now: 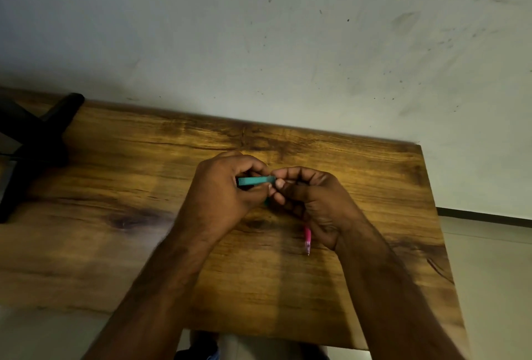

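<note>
Both my hands meet above the middle of a wooden table [115, 187]. My left hand [221, 187] grips a flat teal bar-shaped thing [256, 180], its fingers curled round the left part. My right hand [311, 201] has its fingertips curled at the teal thing's right end and pinches it there. A pink pen [307, 237] pokes out below my right palm, pointing down toward me. I cannot tell whether the right hand holds the pen or the pen lies on the table under it.
A black stand with crossed legs [37, 144] sits at the table's far left corner. A scuffed pale wall [288, 43] rises right behind the table. The table's right edge [437, 230] drops to a pale floor.
</note>
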`<move>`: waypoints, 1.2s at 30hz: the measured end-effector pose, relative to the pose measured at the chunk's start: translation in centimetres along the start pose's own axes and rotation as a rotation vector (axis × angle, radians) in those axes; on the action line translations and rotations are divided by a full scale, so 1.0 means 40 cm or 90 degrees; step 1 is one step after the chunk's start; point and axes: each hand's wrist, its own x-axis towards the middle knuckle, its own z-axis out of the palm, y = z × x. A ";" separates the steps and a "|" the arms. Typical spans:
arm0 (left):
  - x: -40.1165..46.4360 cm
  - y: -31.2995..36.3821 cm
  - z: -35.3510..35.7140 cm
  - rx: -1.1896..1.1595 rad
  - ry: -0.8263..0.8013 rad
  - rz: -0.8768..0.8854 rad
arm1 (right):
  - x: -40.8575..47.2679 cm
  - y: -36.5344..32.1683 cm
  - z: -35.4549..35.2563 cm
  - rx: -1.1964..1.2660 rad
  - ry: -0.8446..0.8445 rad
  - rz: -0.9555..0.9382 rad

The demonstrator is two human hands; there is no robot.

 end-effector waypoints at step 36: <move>0.016 -0.056 0.053 0.032 0.059 -0.122 | 0.019 -0.037 -0.068 -0.222 0.286 -0.290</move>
